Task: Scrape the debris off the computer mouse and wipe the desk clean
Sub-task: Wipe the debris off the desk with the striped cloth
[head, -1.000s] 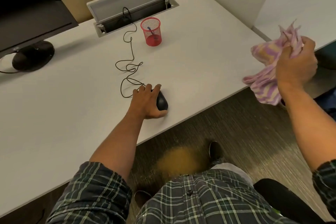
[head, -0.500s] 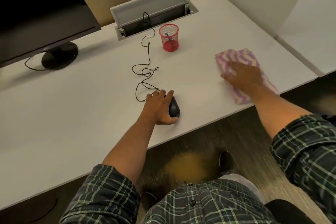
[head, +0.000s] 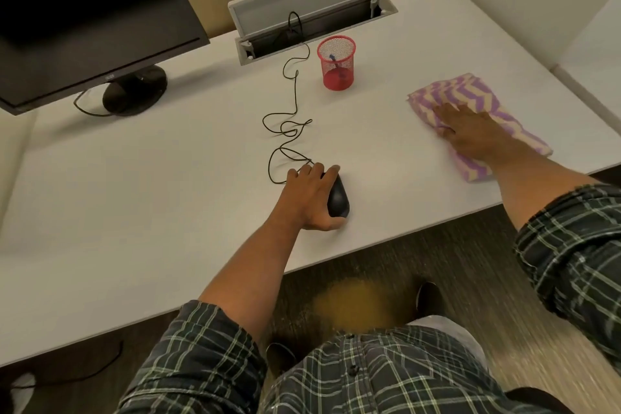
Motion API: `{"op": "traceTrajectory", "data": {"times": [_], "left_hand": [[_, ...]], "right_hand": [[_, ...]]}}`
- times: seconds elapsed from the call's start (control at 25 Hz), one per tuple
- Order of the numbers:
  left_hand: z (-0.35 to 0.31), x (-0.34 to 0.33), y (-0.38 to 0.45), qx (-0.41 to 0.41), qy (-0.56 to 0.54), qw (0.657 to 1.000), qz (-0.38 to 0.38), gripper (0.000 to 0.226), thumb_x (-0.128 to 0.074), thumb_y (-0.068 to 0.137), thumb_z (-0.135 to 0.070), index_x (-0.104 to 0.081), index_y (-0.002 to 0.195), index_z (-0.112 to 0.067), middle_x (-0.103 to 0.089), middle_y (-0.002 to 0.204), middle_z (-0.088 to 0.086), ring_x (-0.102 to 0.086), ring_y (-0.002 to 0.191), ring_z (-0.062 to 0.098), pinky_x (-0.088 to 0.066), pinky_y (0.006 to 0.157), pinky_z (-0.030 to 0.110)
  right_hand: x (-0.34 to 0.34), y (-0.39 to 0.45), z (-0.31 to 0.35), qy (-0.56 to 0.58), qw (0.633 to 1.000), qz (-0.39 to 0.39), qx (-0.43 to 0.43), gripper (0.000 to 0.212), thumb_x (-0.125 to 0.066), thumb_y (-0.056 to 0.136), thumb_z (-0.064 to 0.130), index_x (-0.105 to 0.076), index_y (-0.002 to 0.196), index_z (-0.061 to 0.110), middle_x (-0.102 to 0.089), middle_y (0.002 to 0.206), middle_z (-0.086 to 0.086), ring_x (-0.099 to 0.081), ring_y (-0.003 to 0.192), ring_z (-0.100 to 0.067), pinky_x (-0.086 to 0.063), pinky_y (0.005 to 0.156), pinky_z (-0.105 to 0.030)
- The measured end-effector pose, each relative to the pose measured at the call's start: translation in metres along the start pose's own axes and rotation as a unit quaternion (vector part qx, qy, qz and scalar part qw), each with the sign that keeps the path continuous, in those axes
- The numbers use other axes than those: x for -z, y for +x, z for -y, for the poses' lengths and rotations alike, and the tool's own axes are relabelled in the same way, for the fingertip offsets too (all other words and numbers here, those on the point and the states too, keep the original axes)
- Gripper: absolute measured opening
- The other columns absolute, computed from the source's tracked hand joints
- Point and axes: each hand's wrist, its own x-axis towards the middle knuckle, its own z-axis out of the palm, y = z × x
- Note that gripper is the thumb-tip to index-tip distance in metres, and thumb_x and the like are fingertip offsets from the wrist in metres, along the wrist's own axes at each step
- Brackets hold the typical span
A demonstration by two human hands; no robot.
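- Left hand (head: 311,198) is curled round the mouse (head: 338,197), fingers over the top and thumb tucked against the near side. Likely a steadying hold so the mouse does not slide while the other hand works.
- The mouse sits on the desk (head: 134,212) near the front edge, about mid-width, touching the surface, not lifted.
- Its cable (head: 289,118) runs in loose loops back to the open cable hatch (head: 309,7) at the rear. The slack means the mouse can be shifted without tugging.
- Right hand (head: 470,133) lies flat on the folded striped cloth (head: 470,94), fingers straight and spread, pressing down, not pinching. A flat palm suits wiping: it spreads pressure over the cloth.
- The cloth is at the right side of the desk, well apart from the mouse, its near corner close to the desk edge.
- No debris can be made out on the mouse or the desk at this resolution.
- Judgement: the wiping step looks to be in hand, with the mouse just held aside.
- A red mesh cup (head: 336,62) stands between the hatch and the cloth, possibly in the way of a wide sweep.
- A monitor (head: 84,10) stands at the far left, clear of both hands.
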Motion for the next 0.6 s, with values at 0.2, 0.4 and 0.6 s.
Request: {"op": "traceTrajectory", "data": {"times": [0.2, 0.4, 0.6], "left_hand": [[-0.001, 0.000, 0.003, -0.004, -0.002, 1.000, -0.004, 0.106, -0.056, 0.066, -0.078, -0.028, 0.150, -0.021, -0.051, 0.131, 0.009, -0.050, 0.117, 0.032, -0.039, 0.097, 0.048], [-0.004, -0.001, 0.004, -0.002, -0.006, 1.000, -0.008, 0.106, -0.056, 0.065, -0.078, -0.028, 0.150, -0.021, -0.051, 0.130, 0.009, -0.050, 0.117, 0.032, -0.039, 0.098, 0.048], [-0.006, -0.002, 0.002, -0.001, -0.006, 1.000, -0.017, 0.108, -0.055, 0.066, -0.079, -0.028, 0.151, -0.020, -0.052, 0.130, 0.009, -0.051, 0.115, 0.032, -0.039, 0.096, 0.047]], "right_hand": [[-0.007, 0.006, 0.012, -0.024, 0.998, -0.045, -0.023, 0.055, -0.031, 0.105, 0.037, -0.015, 0.157, 0.027, -0.018, 0.165, 0.000, -0.016, 0.150, -0.030, -0.017, 0.117, -0.060], [-0.016, 0.004, 0.018, -0.053, 0.997, -0.046, -0.027, 0.066, -0.030, 0.102, 0.049, -0.009, 0.159, 0.022, -0.012, 0.166, -0.004, -0.016, 0.151, -0.031, -0.017, 0.118, -0.058], [-0.017, 0.006, 0.016, -0.081, 0.996, -0.028, -0.013, 0.069, -0.023, 0.102, 0.054, -0.003, 0.160, 0.023, -0.004, 0.167, -0.001, -0.010, 0.153, -0.029, -0.012, 0.120, -0.055]]}}
